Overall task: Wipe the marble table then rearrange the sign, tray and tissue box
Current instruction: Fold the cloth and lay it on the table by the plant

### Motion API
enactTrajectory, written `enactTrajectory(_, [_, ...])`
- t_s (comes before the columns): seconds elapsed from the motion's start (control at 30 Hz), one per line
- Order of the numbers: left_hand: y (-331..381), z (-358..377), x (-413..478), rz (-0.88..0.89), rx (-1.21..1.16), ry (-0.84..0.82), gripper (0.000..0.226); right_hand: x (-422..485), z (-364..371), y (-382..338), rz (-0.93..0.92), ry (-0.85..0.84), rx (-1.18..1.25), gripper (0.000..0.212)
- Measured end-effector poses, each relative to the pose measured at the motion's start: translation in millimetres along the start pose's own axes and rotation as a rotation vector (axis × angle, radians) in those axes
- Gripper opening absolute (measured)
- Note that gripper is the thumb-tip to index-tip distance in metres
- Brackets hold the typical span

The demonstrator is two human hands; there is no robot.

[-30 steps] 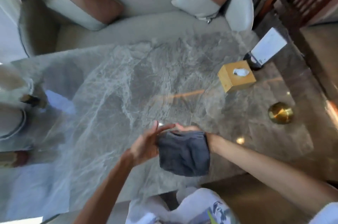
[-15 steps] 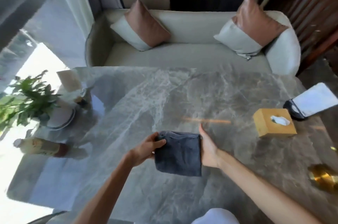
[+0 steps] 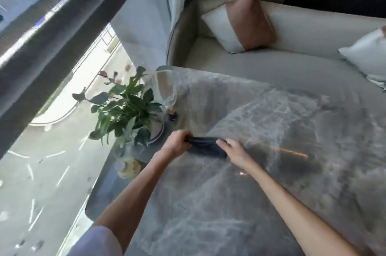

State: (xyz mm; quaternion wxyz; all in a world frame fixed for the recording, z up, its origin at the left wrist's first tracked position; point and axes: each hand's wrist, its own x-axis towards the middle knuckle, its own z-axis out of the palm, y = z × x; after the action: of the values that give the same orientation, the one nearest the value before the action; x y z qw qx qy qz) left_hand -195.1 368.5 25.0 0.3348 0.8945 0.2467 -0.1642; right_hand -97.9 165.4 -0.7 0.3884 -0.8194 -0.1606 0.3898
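Dark cloth [image 3: 205, 148], blurred, between both hands on table [image 3: 271, 172].

No legible text, labels or numbers anywhere.

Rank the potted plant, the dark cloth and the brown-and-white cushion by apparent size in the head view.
1. potted plant
2. cushion, close to the plant; it sits farther off, so unsure
3. dark cloth, folded, clearly smallest

I see the grey-veined marble worktop [image 3: 261, 182] glossy, with a folded dark cloth [image 3: 205, 148] lying near its left edge.
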Motion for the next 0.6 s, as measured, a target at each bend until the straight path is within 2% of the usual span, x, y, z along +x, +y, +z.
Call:
enactTrajectory(0.13, [-14.1, -8.8, 39.7, 0.085, 0.15, 0.194, 0.024, 48.9, 28.5, -4.1, -0.331, 0.326, -0.209, 0.029])
enactTrajectory(0.2, [-28.9, 11.8, 45.7, 0.084, 0.225, 0.219, 0.023, 58.5, 50.0, 13.6, -0.402, 0.405, -0.305, 0.034])
enactTrajectory(0.37, [-61.1, 67.2, 31.7, -0.031, 0.374, 0.026, 0.027, 53.3, 102.8, 75.6, -0.279, 0.297, -0.406, 0.032])
enactTrajectory(0.5, [-69.5, 75.4, 19.0, -0.014, 0.418, 0.046, 0.031, 46.6, 112.5, 91.1, -0.328, 0.305, -0.543, 0.037])
enactTrajectory(0.6, [-64.0, 75.5, 17.2, -0.069, 0.335, 0.036, 0.029, 35.2, 114.5, 90.5, -0.304, 0.293, -0.666, 0.046])
